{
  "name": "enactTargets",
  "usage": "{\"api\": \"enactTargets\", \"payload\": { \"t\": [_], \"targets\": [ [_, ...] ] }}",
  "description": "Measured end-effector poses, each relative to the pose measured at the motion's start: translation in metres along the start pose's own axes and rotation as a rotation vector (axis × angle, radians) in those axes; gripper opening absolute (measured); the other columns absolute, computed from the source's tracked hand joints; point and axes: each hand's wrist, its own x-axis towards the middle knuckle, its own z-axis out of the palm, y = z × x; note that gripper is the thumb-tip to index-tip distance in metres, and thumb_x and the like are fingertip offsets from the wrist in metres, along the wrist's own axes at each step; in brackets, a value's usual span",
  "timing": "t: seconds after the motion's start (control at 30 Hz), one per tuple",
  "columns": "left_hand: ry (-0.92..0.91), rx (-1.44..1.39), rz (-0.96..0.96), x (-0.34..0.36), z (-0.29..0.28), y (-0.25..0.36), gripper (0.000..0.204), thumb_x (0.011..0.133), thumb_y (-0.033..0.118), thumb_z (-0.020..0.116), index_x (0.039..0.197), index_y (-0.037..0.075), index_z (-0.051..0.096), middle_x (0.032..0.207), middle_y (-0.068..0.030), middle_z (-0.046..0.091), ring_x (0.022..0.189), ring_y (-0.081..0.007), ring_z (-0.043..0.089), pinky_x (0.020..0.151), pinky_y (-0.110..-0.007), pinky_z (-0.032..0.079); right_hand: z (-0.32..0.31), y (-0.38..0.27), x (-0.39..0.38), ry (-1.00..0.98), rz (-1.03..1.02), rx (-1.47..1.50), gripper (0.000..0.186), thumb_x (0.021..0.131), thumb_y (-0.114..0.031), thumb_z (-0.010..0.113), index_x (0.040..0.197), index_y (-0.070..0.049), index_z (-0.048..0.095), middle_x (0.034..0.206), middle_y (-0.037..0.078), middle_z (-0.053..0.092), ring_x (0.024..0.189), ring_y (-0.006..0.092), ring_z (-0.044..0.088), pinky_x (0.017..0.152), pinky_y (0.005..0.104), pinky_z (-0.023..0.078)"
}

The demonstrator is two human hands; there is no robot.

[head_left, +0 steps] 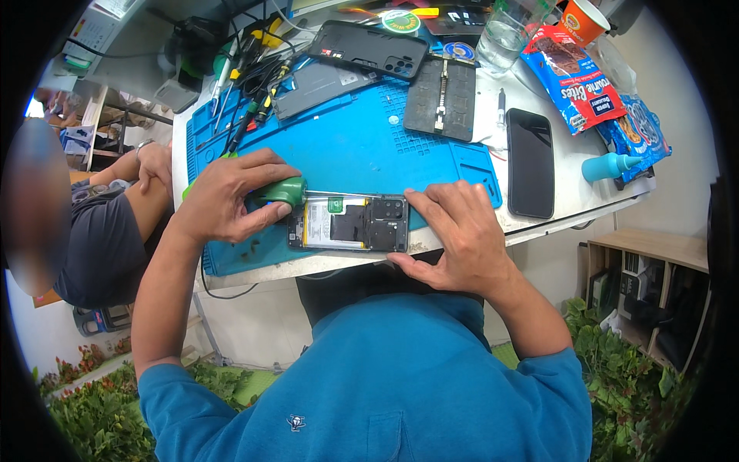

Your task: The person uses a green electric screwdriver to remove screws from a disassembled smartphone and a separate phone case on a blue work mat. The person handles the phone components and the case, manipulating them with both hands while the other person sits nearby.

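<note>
An opened smartphone (389,236) lies on the near edge of the blue mat, its battery and inner parts bare. My left hand (231,196) is closed round the green handle of a screwdriver (286,190), whose thin metal shaft stretches right along the phone's far edge. Where the shaft's tip rests I cannot tell. At the phone's right end my right hand (462,239) grips it, with the index fingertip at the far corner and the thumb at the near one.
Beyond the phone spreads a blue repair mat (331,146). A black back cover (369,48), a phone clamp (441,96), tools and cables lie behind. At right are a dark phone (531,163), a teal bottle (604,167), snack packets (573,77) and a water glass (500,46). Someone sits at left.
</note>
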Motion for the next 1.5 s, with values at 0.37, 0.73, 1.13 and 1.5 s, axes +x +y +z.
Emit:
{"api": "enactTargets", "payload": {
  "t": [0.37,0.73,1.13,1.5],
  "targets": [
    [0.006,-0.029,0.026,0.004,0.004,-0.002,0.050,0.089,0.033,0.087,0.130,0.005,0.085,0.116,-0.0155,0.079,0.100,-0.0348,0.080,0.088,-0.042,0.063,-0.002,-0.001,0.001,-0.004,0.004,-0.004,0.081,0.083,-0.056,0.099,0.135,0.002,0.077,0.119,0.014,0.070,0.104,0.0286,0.062,0.088,0.0439,0.045],
    [-0.007,-0.031,0.007,0.012,0.004,0.005,0.050,0.091,0.035,0.085,0.131,0.005,0.085,0.117,-0.0159,0.079,0.103,-0.0349,0.080,0.090,-0.042,0.063,0.000,0.000,0.001,0.013,0.009,0.010,0.079,0.083,-0.056,0.099,0.133,0.001,0.077,0.119,0.014,0.071,0.107,0.0296,0.064,0.090,0.0446,0.047],
    [-0.025,-0.033,-0.002,0.016,0.006,0.009,0.048,0.094,0.036,0.083,0.132,0.006,0.085,0.117,-0.0154,0.078,0.102,-0.0356,0.079,0.088,-0.043,0.062,0.000,0.000,0.001,0.020,0.008,0.007,0.078,0.083,-0.055,0.098,0.132,0.001,0.077,0.117,0.014,0.070,0.106,0.0298,0.065,0.089,0.0448,0.047],
    [-0.026,-0.030,-0.017,0.016,0.007,0.011,0.048,0.096,0.037,0.082,0.131,0.005,0.084,0.117,-0.0152,0.078,0.101,-0.0357,0.079,0.088,-0.043,0.062,0.001,0.000,0.001,0.022,0.010,0.004,0.077,0.083,-0.055,0.098,0.132,0.001,0.077,0.116,0.014,0.070,0.104,0.0293,0.064,0.090,0.0444,0.048]
  ]
}}
